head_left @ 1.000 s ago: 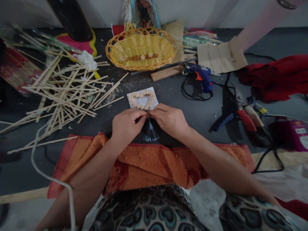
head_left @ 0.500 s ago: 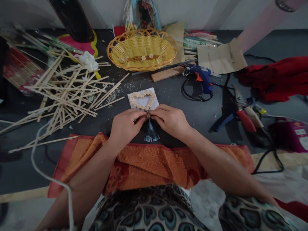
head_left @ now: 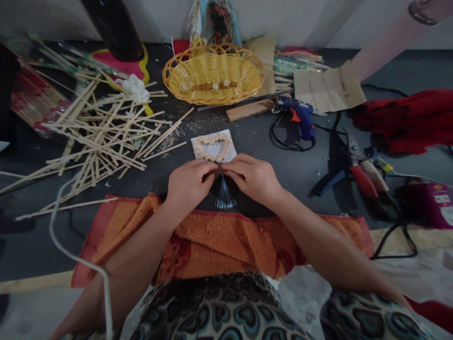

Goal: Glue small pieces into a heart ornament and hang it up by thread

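A heart-shaped ring of small cream beads or pieces [head_left: 201, 149] lies on a white square of paper [head_left: 231, 152] at the middle of the table. From the heart's point a dark blue tassel [head_left: 225, 196] fans out towards me. My left hand [head_left: 193, 183] pinches the top of the tassel from one side. Opposite it, my right hand [head_left: 252, 178] is closed on the same spot, fingertips nearly touching those of the left. The knot or cord between the fingertips is mostly hidden.
Loose thin sticks [head_left: 95, 137] are heaped at left. A yellow wicker basket [head_left: 215, 71] stands at the back. To the right lie a blue glue gun [head_left: 300, 115], pliers [head_left: 361, 172] and a red cloth [head_left: 410, 120]. An orange towel [head_left: 226, 245] covers the front edge.
The fingertips of both hands have closed in further over the tassel's top, covering more of it. The whole view has shifted slightly; the heart stays on its paper.
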The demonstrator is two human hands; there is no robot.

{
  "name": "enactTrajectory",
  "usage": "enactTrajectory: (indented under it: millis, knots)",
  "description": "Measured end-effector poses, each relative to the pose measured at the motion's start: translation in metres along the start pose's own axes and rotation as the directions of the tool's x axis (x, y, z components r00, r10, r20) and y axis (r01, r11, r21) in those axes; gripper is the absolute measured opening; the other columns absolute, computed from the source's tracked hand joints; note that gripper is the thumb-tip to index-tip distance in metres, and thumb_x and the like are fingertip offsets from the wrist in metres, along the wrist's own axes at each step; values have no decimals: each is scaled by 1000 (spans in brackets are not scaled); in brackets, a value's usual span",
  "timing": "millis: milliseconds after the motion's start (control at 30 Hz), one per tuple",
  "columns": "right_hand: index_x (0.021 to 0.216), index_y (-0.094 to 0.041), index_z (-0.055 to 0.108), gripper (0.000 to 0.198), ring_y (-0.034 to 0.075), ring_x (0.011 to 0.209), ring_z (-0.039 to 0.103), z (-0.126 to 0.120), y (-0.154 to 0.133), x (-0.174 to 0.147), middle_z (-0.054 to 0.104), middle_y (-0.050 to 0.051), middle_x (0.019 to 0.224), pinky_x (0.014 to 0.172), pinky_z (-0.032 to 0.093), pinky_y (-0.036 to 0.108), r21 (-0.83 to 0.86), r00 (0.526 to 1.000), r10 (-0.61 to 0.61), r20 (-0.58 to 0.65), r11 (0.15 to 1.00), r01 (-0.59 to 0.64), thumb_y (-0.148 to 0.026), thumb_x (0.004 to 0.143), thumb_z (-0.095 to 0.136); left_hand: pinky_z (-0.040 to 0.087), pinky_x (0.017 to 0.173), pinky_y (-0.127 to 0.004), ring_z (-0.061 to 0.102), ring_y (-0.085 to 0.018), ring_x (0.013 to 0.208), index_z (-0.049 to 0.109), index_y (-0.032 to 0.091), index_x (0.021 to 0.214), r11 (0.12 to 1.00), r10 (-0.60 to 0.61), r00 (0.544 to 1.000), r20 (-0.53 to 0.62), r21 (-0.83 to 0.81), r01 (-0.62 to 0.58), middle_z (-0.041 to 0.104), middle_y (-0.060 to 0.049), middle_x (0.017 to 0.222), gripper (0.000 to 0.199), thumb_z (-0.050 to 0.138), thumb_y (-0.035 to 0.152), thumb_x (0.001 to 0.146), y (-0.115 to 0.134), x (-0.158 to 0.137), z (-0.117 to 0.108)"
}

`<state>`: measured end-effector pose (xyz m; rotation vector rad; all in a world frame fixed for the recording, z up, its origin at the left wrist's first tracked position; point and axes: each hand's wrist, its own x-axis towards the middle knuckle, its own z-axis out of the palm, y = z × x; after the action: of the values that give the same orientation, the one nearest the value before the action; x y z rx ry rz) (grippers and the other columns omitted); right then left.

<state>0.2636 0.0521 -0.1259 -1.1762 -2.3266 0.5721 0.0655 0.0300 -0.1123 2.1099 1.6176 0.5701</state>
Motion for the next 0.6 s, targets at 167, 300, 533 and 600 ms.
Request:
enactTrajectory:
  millis: [167, 300, 533, 600]
  knots:
    - [113, -21, 71, 28, 15, 95, 66, -3, 0, -1, 71, 6, 106, 83, 51, 28, 37, 1000, -5, -1, 999, 6, -27, 98, 48, 47, 68, -27, 65, -17, 81, 72, 25, 99, 1000, -16, 1000, -2, 2, 16, 74, -1, 98, 18, 58, 26, 88, 1, 1, 1]
    - [114, -19, 70, 28, 17, 97, 66, -7, 1, -7, 71, 8, 106, 85, 53, 30, 58, 999, -34, -21, 998, 36, -23, 97, 49, 44, 64, -27, 65, -16, 79, 72, 26, 99, 1000, -25, 1000, 11, 6, 25, 73, -1, 95, 17, 58, 29, 89, 1, 1, 1]
    - [113, -22, 72, 28, 17, 96, 67, -8, 2, -10, 72, 6, 107, 85, 55, 32, 19, 998, -54, 15, 998, 54, -23, 96, 50, 47, 73, -27, 66, -17, 91, 71, 27, 98, 1000, 1, 1000, 1, 14, -1, 73, 0, 96, 18, 55, 33, 93, 1, 0, 3]
    - [113, -22, 72, 27, 17, 96, 67, -7, 2, -9, 72, 6, 107, 85, 55, 32, 4, 998, -65, 23, 998, 64, -23, 96, 50, 47, 76, -28, 66, -18, 94, 71, 27, 99, 1000, 4, 1000, 0, 14, -4, 73, 0, 98, 19, 54, 33, 93, 0, 0, 4]
